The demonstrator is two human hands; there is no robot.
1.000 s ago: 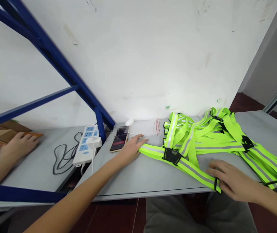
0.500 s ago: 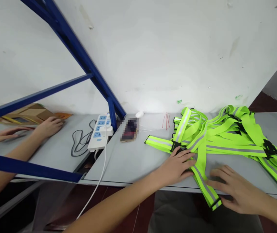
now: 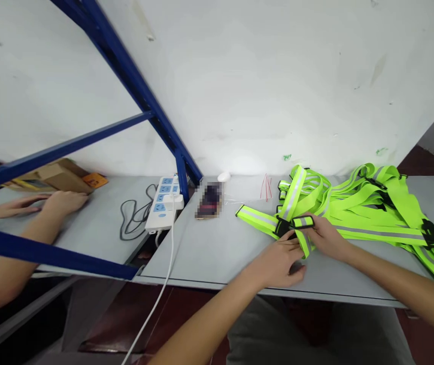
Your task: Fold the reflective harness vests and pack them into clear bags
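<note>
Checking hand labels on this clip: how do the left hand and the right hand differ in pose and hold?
The right hand pinches the strap end, while the left hand lies by the black buckle, its thumb apart from its fingers. The left hand is nearer the front edge of the table; the right hand is farther back. Both are bare and at the green straps.

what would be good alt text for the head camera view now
A person's right hand holds the end of a neon-green strap folded up beside a black connector, with the left hand touching it just below. More straps are heaped to the right on a grey table; a white power strip and a co-worker's hands are farther left.
</note>
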